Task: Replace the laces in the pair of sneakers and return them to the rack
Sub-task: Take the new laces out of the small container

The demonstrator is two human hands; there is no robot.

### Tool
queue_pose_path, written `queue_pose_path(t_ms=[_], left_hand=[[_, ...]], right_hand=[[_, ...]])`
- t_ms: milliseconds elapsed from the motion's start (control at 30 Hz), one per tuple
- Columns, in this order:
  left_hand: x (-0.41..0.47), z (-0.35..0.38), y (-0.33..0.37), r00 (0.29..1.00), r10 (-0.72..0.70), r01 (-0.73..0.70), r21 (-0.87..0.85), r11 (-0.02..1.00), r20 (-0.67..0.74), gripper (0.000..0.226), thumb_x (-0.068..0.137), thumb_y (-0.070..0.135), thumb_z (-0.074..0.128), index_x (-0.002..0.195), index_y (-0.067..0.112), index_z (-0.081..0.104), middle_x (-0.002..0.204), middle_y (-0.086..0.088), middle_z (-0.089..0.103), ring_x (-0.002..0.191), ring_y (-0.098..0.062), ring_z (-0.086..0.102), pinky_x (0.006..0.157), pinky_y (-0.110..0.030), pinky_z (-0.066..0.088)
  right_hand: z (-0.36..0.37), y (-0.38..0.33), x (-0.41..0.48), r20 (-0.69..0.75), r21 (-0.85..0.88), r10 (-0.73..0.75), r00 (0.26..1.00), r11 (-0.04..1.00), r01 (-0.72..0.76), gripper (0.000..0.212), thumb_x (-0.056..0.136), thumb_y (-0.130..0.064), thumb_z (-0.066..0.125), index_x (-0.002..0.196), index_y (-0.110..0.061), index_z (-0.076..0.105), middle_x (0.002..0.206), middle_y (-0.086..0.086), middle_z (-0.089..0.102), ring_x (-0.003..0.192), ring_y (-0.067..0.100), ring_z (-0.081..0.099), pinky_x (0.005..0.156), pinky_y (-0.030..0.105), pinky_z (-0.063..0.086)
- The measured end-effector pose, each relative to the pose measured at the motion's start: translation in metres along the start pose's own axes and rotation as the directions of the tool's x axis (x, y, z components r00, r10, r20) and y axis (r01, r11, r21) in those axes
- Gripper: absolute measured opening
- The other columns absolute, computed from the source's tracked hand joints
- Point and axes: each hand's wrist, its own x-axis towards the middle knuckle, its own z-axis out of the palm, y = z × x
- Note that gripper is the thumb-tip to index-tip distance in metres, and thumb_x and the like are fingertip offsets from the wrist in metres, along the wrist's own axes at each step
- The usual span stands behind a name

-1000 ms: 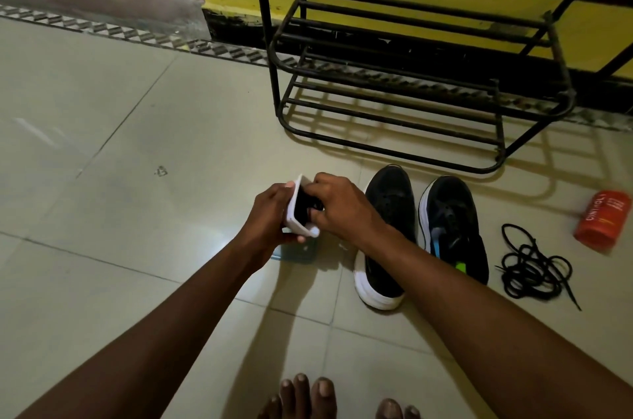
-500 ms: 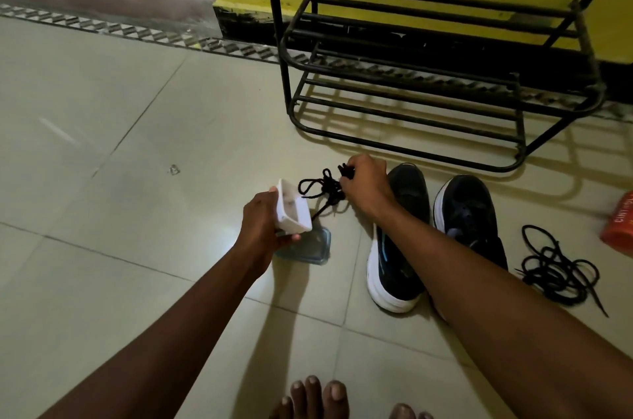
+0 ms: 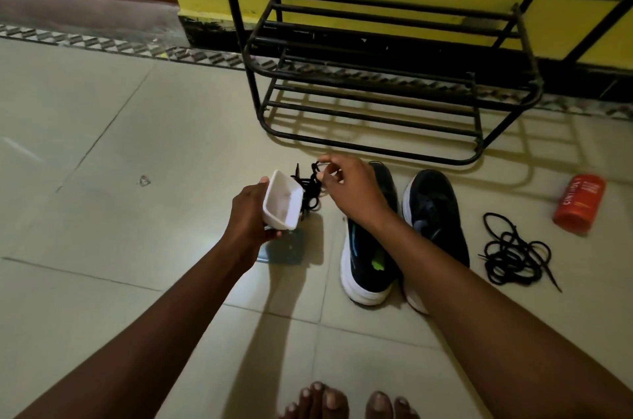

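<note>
gripping one box (image 3: 282, 201), one lace bundle (image 3: 310, 191)

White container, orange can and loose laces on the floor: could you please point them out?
white container (image 3: 281, 202): head view, open inside.
orange can (image 3: 579, 202): head view, middle of its side.
loose laces (image 3: 506, 249): head view, middle of the tangle.

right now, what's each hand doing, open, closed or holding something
Left hand: closed around the white container.
Right hand: pinching the black laces bundled beside the container.
</note>
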Motion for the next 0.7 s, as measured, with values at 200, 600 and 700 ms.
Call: queue_pose_path(t_ms=[200, 600, 700], left_hand=[[-0.025, 0.043, 0.016, 0.991, 0.102, -0.113, 0.132, 0.985, 0.090, 0.022, 0.097, 0.028, 0.063, 0.114, 0.015, 0.066, 0.105, -0.013, 0.069, 0.093, -0.032, 0.069, 0.056, -0.033, 0.055], [-0.110, 0.160, 0.005, 0.851, 0.034, -0.140, 0.163, 0.977, 0.523, 0.044, 0.097, 0.051, 0.052, 0.121, 0.017, 0.065, 0.123, -0.013, 0.064, 0.093, -0.030, 0.069, 0.054, -0.034, 0.054], [-0.122, 0.180, -0.012, 0.747, 0.131, -0.319, 0.179, 0.931, 0.652, 0.058, 0.081, 0.046, 0.072, 0.130, 0.020, 0.055, 0.129, -0.010, 0.059, 0.108, -0.028, 0.068, 0.066, -0.039, 0.061]], right_hand=[[-0.051, -0.001, -0.026, 0.015, -0.015, -0.049, 0.999, 0.999, 0.049, 0.036, 0.093, -0.025, 0.071, 0.128, -0.022, 0.068, 0.113, 0.000, 0.065, 0.087, 0.010, 0.063, 0.075, 0.002, 0.042], [-0.175, 0.063, -0.117, -0.255, -0.018, 0.154, 0.955, 0.986, -0.163, 0.003, 0.077, -0.014, 0.078, 0.079, -0.016, 0.079, 0.068, 0.000, 0.073, 0.069, 0.012, 0.068, 0.067, 0.024, 0.050], [-0.205, 0.089, -0.142, -0.264, 0.054, 0.288, 0.921, 0.957, -0.284, 0.004, 0.075, -0.010, 0.076, 0.074, -0.014, 0.075, 0.061, 0.005, 0.068, 0.059, 0.013, 0.065, 0.062, 0.029, 0.051]])
